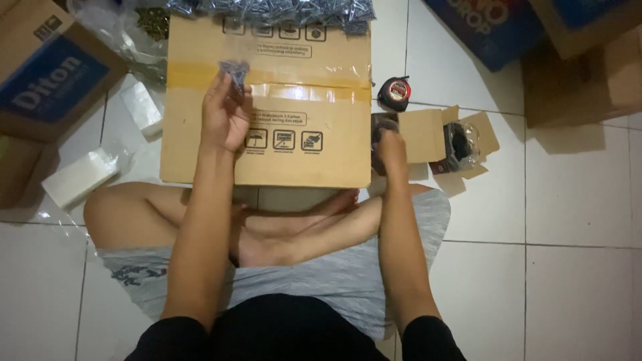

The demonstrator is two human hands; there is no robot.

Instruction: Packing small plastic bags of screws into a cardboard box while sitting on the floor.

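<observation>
Pinching a small packet of screws (235,69), the left hand (224,115) has its grip clamped on it above the carton (267,100). Right hand (389,148) closes its grip on a dark packet (383,124) just beside the carton's right edge, near an open small box (428,137) on the floor.

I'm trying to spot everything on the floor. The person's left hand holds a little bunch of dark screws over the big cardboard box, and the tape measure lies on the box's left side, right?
Nearly. The left hand does hold dark screws over the big cardboard box, but the head view shows the tape measure on the floor at the box's right side.
</observation>
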